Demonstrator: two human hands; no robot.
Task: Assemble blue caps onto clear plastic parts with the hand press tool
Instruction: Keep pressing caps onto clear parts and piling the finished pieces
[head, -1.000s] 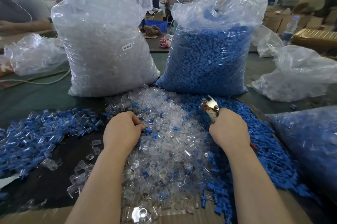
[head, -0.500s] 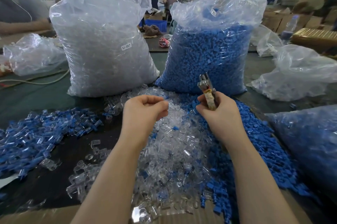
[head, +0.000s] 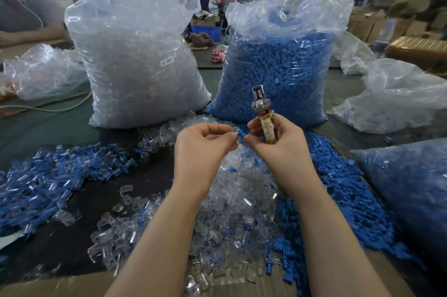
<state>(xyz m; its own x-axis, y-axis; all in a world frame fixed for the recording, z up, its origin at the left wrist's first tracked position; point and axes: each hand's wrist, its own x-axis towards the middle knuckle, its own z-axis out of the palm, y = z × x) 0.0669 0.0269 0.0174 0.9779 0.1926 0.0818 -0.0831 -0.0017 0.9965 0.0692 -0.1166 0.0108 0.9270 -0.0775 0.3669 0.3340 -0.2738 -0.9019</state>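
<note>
My left hand [head: 202,145] is raised over the pile and pinches a clear plastic part [head: 235,131] at its fingertips. My right hand [head: 278,144] grips the hand press tool [head: 262,112], whose metal jaws point up, and its fingertips pinch a blue cap [head: 242,133] against the clear part. Below both hands lies a heap of loose clear parts [head: 237,202]. A heap of loose blue caps [head: 343,190] spreads to the right of it.
A tall bag of clear parts [head: 142,64] and a tall bag of blue caps [head: 278,74] stand behind the heaps. Assembled pieces [head: 41,183] lie at the left. More plastic bags [head: 396,100] sit at the right. Another person's arm [head: 29,35] rests far left.
Both hands have risen from the heaps and come together. The tool has swung upright in my right hand, and the clear part and blue cap now meet at the fingertips.
</note>
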